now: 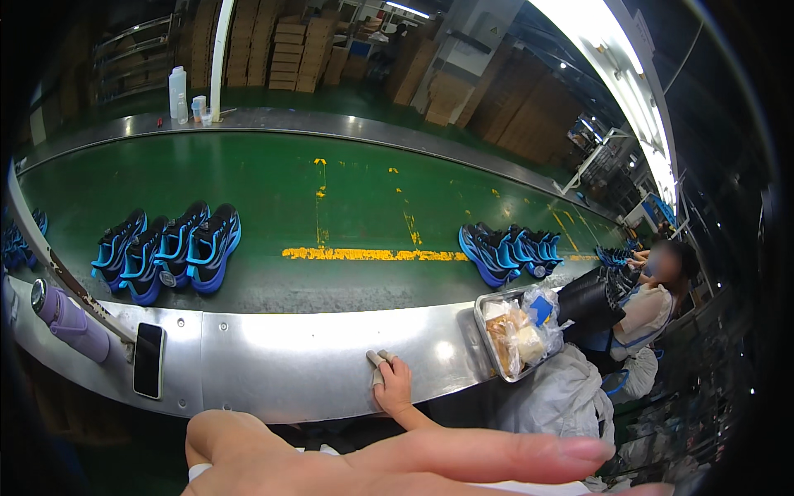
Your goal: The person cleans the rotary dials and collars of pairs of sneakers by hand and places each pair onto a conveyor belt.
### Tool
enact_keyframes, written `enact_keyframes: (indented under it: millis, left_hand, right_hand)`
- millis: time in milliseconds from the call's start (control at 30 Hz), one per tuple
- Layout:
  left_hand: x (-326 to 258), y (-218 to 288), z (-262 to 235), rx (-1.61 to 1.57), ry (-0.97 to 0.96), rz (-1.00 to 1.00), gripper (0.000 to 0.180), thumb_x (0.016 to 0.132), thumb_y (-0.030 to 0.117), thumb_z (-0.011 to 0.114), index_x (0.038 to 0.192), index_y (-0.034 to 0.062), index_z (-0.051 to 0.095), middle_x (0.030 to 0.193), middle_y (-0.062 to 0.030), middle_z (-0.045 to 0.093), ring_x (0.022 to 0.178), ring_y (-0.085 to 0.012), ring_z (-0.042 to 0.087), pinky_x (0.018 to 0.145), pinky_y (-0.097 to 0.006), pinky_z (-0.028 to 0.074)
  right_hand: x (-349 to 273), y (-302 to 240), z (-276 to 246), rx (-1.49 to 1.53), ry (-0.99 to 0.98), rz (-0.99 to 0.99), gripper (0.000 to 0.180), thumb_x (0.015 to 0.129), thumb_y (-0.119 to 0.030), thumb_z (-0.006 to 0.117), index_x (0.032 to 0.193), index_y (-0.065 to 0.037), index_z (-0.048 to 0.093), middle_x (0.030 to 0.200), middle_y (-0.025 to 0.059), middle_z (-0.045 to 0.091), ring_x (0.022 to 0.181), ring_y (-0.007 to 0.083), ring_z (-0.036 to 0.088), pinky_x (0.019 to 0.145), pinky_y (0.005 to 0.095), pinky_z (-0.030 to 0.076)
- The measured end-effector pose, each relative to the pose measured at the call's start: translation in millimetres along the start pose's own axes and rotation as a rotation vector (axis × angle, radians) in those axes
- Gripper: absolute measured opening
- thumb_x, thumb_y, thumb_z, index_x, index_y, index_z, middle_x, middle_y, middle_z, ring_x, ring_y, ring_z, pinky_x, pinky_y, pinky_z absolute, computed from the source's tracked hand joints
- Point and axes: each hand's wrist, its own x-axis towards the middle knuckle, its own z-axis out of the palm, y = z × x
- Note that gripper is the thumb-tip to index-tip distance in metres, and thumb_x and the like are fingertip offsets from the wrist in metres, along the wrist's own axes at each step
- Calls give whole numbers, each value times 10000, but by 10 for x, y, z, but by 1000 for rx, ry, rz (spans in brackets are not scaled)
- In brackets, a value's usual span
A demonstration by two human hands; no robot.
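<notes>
Very close to the camera, my left hand (pixel 298 475) spreads across the lower edge with fingers stretched to the right, holding nothing. My right hand (pixel 394 387) lies on the metal ledge (pixel 281 355), its fingers extended, with pale finger covers on some fingertips. Beyond it runs a green conveyor belt (pixel 331 289). Several black and blue sneakers (pixel 213 248) stand side by side on the belt at left. Another row of such sneakers (pixel 495 255) stands to the right. Both hands are apart from the shoes.
A purple bottle (pixel 78 326) and a phone (pixel 149 360) lie at the ledge's left end, near a metal post. At right are a metal tray (pixel 529 368) of bagged items, a white sack (pixel 571 393) and a co-worker (pixel 649 318). White bottles (pixel 178 93) stand on the far ledge.
</notes>
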Motion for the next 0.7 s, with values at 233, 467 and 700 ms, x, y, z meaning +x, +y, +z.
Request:
enact_keyframes:
  millis: [233, 467, 700]
  left_hand:
    - [98, 195, -180, 202, 77, -46, 493, 994, 433, 464, 1168, -3, 616, 1302, -218, 504, 1236, -349, 484, 1011, -475, 402]
    - [246, 189, -169, 321, 86, -65, 469, 992, 415, 471, 1158, 2, 618, 1283, -208, 511, 1215, -339, 490, 999, -464, 408]
    - [196, 158, -36, 282, 32, -40, 444, 990, 397, 478, 1148, 7, 620, 1264, -199, 518, 1195, -330, 496, 987, -453, 414]
  right_hand:
    - [5, 13, -75, 5, 20, -6, 282, 795, -66, 611, 1073, -56, 654, 1179, 151, 579, 1051, 362, 539, 913, 455, 425]
    - [-9, 77, -69, 20, 20, -11, 422, 708, -59, 597, 1128, -64, 640, 1200, 129, 570, 1073, 345, 524, 914, 452, 410]
    - [30, 100, -98, 0, 16, -15, 308, 783, -81, 602, 1087, -63, 651, 1159, 143, 591, 1052, 349, 546, 902, 454, 425]
